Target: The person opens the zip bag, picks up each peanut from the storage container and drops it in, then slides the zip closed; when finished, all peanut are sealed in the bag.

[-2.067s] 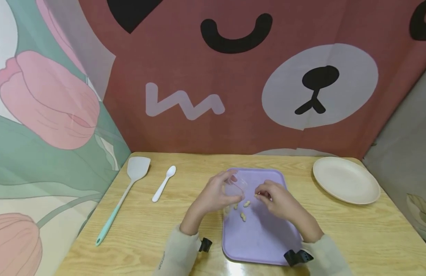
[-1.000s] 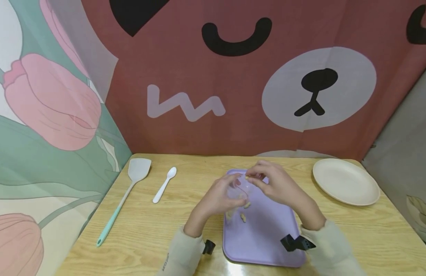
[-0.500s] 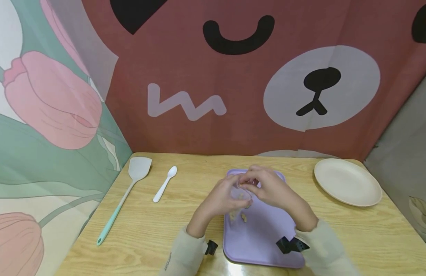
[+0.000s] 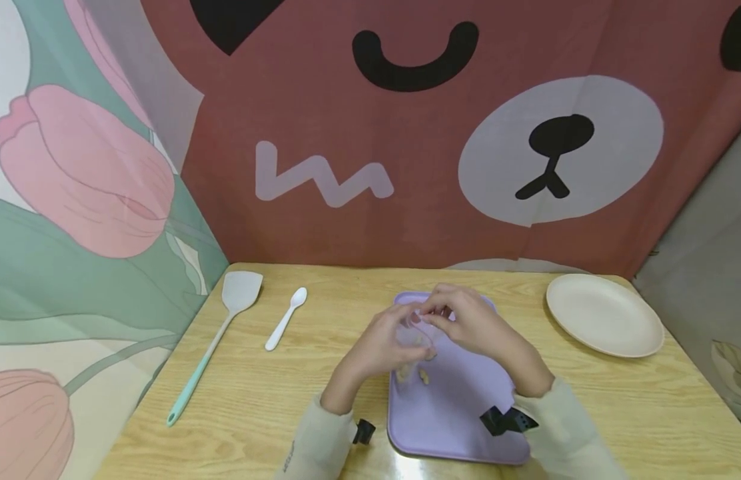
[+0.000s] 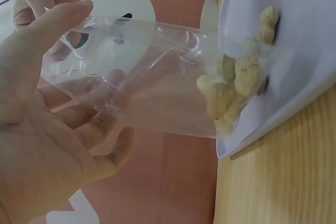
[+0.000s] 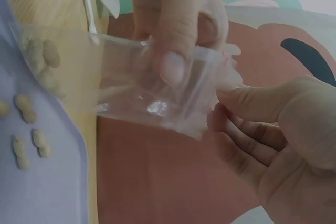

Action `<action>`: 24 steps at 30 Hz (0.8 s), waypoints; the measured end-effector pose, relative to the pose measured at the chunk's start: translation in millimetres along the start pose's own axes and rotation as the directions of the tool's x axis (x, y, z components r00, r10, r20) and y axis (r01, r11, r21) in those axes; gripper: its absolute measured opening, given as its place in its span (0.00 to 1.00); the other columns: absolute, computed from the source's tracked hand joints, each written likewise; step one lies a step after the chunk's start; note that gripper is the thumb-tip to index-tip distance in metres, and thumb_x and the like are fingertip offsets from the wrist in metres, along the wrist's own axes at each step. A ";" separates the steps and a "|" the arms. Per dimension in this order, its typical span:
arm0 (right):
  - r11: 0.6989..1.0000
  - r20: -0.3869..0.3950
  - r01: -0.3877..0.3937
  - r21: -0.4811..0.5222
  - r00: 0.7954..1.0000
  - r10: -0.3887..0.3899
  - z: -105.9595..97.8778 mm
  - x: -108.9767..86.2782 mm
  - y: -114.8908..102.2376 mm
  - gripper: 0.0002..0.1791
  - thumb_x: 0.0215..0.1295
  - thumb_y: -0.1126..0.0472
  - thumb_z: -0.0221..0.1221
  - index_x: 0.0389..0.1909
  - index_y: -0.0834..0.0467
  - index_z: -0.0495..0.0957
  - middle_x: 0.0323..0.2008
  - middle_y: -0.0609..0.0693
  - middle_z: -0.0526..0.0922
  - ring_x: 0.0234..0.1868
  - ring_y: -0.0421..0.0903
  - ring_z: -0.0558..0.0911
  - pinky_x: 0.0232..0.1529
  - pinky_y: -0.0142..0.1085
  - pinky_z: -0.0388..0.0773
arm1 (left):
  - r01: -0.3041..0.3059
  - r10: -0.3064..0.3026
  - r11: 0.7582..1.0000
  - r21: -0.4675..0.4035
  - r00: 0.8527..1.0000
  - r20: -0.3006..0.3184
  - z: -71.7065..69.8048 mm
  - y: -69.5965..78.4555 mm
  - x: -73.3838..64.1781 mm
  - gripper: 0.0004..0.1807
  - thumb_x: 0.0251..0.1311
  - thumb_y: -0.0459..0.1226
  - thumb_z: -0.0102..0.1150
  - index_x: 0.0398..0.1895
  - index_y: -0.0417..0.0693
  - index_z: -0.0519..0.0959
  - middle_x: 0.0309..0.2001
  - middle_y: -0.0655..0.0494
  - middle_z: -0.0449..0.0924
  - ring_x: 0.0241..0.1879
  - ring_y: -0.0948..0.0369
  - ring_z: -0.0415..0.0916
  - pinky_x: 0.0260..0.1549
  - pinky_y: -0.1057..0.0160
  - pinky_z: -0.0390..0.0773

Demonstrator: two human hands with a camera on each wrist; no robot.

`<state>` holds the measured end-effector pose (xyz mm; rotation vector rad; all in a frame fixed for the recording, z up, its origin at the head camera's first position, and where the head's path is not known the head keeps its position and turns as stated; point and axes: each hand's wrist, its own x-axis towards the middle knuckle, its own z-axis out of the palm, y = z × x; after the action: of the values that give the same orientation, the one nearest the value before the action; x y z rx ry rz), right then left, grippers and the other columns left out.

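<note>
My left hand (image 4: 379,340) grips a clear plastic bag (image 5: 157,77) near its mouth, thumb on one side and fingers on the other. Several unshelled peanuts (image 5: 231,85) lie bunched at the bag's bottom, which hangs low over a lilac tray (image 4: 454,427). At the bag's mouth, the thumb and forefinger of my right hand (image 4: 466,320) pinch the edge; in the right wrist view the film reaches up to these fingertips. More loose peanuts (image 6: 25,108) lie on the tray, and one peanut (image 4: 423,377) shows below my left hand in the head view.
On the wooden table (image 4: 256,400), a spatula (image 4: 214,347) with a mint handle and a small white spoon (image 4: 286,320) lie to the left. A cream plate (image 4: 604,313) sits at the back right. A cloth with a printed bear (image 4: 418,153) hangs behind.
My right hand has come up from the tray with a peanut and moved left to the bag's mouth; that peanut no longer shows in its fingers. My left hand has shifted slightly right.
</note>
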<state>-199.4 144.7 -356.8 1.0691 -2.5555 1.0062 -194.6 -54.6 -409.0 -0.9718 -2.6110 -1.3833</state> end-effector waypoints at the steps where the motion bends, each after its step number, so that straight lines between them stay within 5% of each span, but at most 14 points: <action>1: 1.000 -0.003 -0.002 -0.005 1.000 0.002 -1.2 0.1 0.5 0.08 0.57 0.73 0.68 0.35 0.59 0.86 0.30 0.41 0.80 0.31 0.38 0.78 0.33 0.33 0.79 | 0.013 -0.013 1.000 0.004 1.000 -0.002 -0.7 0.1 -0.9 0.36 0.52 0.46 0.75 0.65 0.51 0.73 0.48 0.60 0.78 0.48 0.60 0.76 0.48 0.55 0.77; 10: 0.998 -0.012 -0.065 -0.026 0.998 0.065 -11.0 -5.8 8.8 0.07 0.60 0.73 0.66 0.37 0.60 0.85 0.30 0.42 0.80 0.30 0.38 0.78 0.33 0.34 0.79 | 0.042 -0.043 0.999 -0.001 0.999 -0.028 -10.1 -4.1 -3.7 0.37 0.52 0.40 0.72 0.66 0.39 0.71 0.46 0.53 0.79 0.48 0.50 0.76 0.50 0.52 0.76; 24: 0.989 -0.008 -0.128 -0.068 0.992 0.127 8.0 -22.4 38.4 0.07 0.57 0.70 0.68 0.37 0.61 0.85 0.30 0.44 0.79 0.30 0.38 0.78 0.31 0.37 0.79 | 0.022 -0.022 1.000 0.008 0.999 -0.045 -11.1 -1.8 -3.9 0.39 0.51 0.42 0.73 0.66 0.37 0.71 0.45 0.54 0.80 0.47 0.56 0.76 0.51 0.50 0.76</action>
<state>-209.2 171.4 -391.9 0.8951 -2.6632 0.9407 -195.2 -65.7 -404.8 -0.9025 -2.6009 -1.3811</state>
